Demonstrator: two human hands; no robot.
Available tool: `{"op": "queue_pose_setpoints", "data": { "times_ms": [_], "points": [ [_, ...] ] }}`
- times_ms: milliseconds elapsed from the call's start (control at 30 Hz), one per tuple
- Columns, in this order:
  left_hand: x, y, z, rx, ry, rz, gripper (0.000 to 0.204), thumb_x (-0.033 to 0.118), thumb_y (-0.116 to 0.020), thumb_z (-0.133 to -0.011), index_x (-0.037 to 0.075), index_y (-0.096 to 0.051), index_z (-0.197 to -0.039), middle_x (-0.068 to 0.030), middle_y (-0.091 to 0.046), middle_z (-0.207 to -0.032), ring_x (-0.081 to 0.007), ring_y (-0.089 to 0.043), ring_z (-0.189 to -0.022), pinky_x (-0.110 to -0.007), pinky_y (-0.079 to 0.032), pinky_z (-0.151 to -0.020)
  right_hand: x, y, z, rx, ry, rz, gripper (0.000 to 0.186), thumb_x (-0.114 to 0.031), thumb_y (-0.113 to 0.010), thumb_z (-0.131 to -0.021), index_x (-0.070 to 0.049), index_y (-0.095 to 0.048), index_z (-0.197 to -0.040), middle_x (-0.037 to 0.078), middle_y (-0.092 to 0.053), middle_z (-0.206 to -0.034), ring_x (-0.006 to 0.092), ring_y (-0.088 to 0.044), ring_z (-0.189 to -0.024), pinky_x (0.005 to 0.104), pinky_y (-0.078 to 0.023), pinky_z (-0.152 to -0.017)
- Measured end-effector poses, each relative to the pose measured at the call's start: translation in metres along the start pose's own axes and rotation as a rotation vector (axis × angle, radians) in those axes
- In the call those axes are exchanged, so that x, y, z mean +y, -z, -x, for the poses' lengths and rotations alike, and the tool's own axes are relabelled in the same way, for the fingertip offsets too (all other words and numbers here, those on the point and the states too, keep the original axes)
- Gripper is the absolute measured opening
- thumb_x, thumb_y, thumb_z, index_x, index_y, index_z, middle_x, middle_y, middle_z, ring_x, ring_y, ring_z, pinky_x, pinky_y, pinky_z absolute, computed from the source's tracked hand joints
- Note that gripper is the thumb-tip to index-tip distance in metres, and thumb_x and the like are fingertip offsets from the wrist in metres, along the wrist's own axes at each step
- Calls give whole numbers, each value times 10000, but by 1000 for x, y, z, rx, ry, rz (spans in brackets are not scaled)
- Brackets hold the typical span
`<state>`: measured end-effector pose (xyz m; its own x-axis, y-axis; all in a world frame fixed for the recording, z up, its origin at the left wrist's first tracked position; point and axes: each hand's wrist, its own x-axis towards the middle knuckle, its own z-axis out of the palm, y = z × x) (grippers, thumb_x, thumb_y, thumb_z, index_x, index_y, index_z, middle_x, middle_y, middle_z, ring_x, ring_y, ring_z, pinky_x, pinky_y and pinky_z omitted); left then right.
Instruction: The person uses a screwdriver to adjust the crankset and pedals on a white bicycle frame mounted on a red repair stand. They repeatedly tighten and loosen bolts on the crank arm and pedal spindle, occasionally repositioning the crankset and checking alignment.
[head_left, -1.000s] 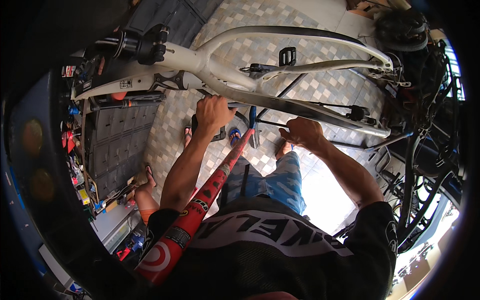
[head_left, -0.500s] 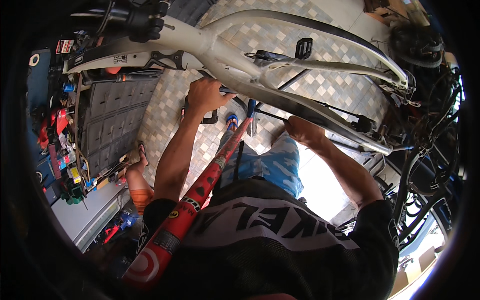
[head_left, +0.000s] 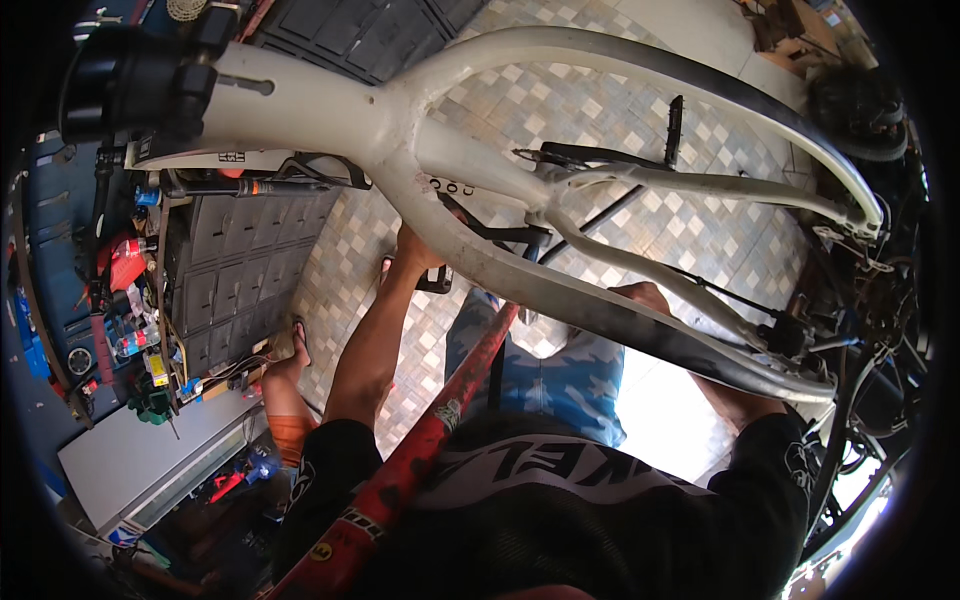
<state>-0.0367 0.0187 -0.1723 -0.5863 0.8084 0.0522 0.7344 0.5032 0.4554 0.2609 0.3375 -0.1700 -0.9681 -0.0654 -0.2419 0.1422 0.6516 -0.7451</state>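
An off-white and black bicycle frame point(head_left: 300, 105) spans the upper view, its forked stays reaching to the right. Below its near stay, my left hand point(head_left: 418, 247) is closed at the black crank arm point(head_left: 490, 232), with its fingertips mostly hidden by the frame. A black pedal point(head_left: 433, 281) hangs beside that hand. My right hand point(head_left: 643, 296) is bent closed behind the near stay, which covers most of it; the thin dark bar it held earlier is now hidden. A red tube with stickers point(head_left: 455, 400) slants up between my arms toward the cranks.
At left stand dark panelled drawers point(head_left: 250, 265), a grey bench point(head_left: 145, 460) and hanging tools. Another person's leg in orange shorts point(head_left: 290, 415) is near the bench. Bike parts and cables point(head_left: 875, 370) crowd the right side. Patterned tiles point(head_left: 590, 110) cover the floor.
My view has shifted, and the frame looks larger and lower. Its near stay now covers much of my right hand, which appears farther right. The far pedal shows at a different angle.
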Motion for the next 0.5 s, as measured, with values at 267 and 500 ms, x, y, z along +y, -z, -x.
{"op": "queue_pose_setpoints", "data": {
  "times_ms": [267,500],
  "points": [
    [-18,-42,-6,-173,83,120,563,562,-884,-730,123,-763,-1062,-47,-772,-873,-265,-749,-793,-427,-591,-769,96,-115,-36,41,146,-189,186,-203,-768,-853,-99,-614,-861,48,-587,-718,175,-571,-657,375,-436,-572],
    [12,-51,-1,-99,50,188,577,627,-871,-720,97,-643,-697,-26,-673,-627,-242,-692,-601,-383,-554,-611,16,-36,0,207,97,-3,389,-332,-794,-822,-77,-573,-628,123,-534,-535,374,-562,-503,453,-410,-477]
  ]
}}
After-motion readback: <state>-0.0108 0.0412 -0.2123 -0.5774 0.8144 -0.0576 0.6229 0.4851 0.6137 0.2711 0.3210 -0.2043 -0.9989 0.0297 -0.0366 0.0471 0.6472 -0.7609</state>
